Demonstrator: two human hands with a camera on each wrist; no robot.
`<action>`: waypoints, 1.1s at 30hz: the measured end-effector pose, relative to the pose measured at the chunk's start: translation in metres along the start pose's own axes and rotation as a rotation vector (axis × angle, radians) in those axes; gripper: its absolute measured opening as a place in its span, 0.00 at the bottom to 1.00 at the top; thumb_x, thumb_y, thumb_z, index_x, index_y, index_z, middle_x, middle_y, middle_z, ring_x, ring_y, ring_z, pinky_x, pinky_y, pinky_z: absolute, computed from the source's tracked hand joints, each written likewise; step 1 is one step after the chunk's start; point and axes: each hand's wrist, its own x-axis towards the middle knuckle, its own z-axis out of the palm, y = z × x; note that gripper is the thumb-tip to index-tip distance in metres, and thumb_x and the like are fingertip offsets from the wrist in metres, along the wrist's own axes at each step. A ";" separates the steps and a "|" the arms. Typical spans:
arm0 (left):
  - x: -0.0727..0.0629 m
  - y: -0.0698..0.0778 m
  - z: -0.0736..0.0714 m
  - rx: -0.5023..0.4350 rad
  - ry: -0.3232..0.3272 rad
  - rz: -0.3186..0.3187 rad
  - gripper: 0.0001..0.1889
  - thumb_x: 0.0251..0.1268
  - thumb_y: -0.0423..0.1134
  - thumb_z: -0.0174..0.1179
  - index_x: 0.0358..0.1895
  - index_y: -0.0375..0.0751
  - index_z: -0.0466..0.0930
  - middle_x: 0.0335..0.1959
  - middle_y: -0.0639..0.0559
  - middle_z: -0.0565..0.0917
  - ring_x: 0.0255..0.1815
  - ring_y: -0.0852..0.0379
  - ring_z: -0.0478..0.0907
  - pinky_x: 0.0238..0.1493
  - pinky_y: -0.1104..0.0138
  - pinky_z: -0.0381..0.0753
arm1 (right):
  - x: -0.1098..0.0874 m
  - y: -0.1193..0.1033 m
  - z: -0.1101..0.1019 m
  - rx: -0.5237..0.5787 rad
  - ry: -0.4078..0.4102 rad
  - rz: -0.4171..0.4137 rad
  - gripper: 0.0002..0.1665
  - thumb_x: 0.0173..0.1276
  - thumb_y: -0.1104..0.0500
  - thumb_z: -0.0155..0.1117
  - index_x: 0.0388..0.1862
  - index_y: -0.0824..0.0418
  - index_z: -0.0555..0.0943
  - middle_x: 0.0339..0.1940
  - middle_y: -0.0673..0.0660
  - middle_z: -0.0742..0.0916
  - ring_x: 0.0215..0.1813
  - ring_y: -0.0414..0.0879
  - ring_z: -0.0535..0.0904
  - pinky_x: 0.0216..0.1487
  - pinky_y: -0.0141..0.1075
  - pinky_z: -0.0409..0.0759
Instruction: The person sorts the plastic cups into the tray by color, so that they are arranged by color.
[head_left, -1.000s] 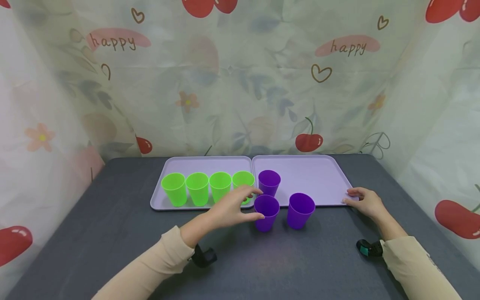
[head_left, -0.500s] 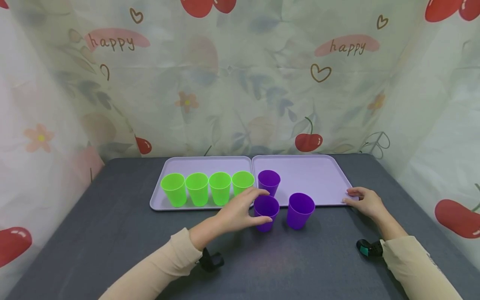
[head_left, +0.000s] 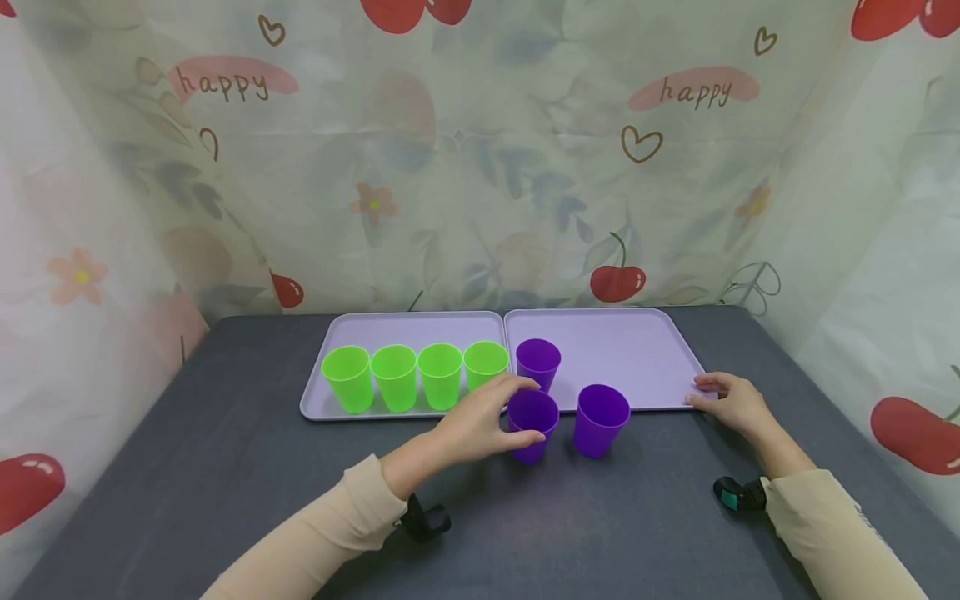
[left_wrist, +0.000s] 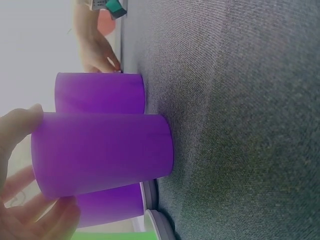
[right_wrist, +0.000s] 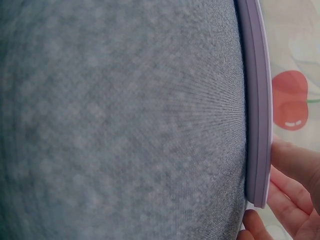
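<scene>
My left hand (head_left: 474,425) holds a purple cup (head_left: 534,410) that stands upright on the table just in front of the trays. In the left wrist view its thumb lies at the rim of that cup (left_wrist: 105,152), with the fingers on the opposite side. A second purple cup (head_left: 602,421) stands to the right, and a third purple cup (head_left: 538,358) sits behind in the left part of the right lilac tray (head_left: 615,350). My right hand (head_left: 731,404) grips this tray's near right corner; the right wrist view has the thumb on the tray's rim (right_wrist: 260,110).
A left lilac tray (head_left: 420,327) adjoins the right one and bears a row of several bright green cups (head_left: 348,379). The dark grey table cloth (head_left: 570,533) spreads in front. A patterned curtain (head_left: 465,167) hangs behind and on both sides.
My left hand has moved slightly right, bringing thumb and fingers around the near purple cup. The right hand stays at the tray's corner, and the cups have kept their places.
</scene>
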 end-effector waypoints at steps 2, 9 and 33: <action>0.000 0.000 0.000 -0.005 -0.001 0.001 0.30 0.52 0.48 0.68 0.58 0.41 0.71 0.54 0.48 0.78 0.55 0.55 0.75 0.57 0.63 0.77 | 0.000 -0.001 0.000 -0.001 -0.001 0.000 0.34 0.65 0.50 0.61 0.58 0.76 0.69 0.58 0.76 0.75 0.56 0.69 0.70 0.55 0.59 0.71; 0.000 0.000 -0.001 -0.023 0.001 0.005 0.30 0.52 0.47 0.68 0.57 0.41 0.71 0.53 0.48 0.78 0.54 0.56 0.75 0.55 0.64 0.79 | 0.000 -0.002 0.000 0.000 0.002 0.006 0.34 0.65 0.51 0.61 0.58 0.76 0.69 0.58 0.76 0.75 0.57 0.69 0.69 0.55 0.59 0.71; 0.004 0.013 -0.024 -0.056 0.037 -0.004 0.29 0.52 0.46 0.68 0.58 0.42 0.71 0.54 0.49 0.77 0.52 0.55 0.75 0.54 0.63 0.78 | 0.000 -0.001 0.000 -0.006 -0.001 -0.010 0.33 0.65 0.51 0.62 0.57 0.77 0.69 0.57 0.76 0.76 0.56 0.69 0.70 0.55 0.59 0.71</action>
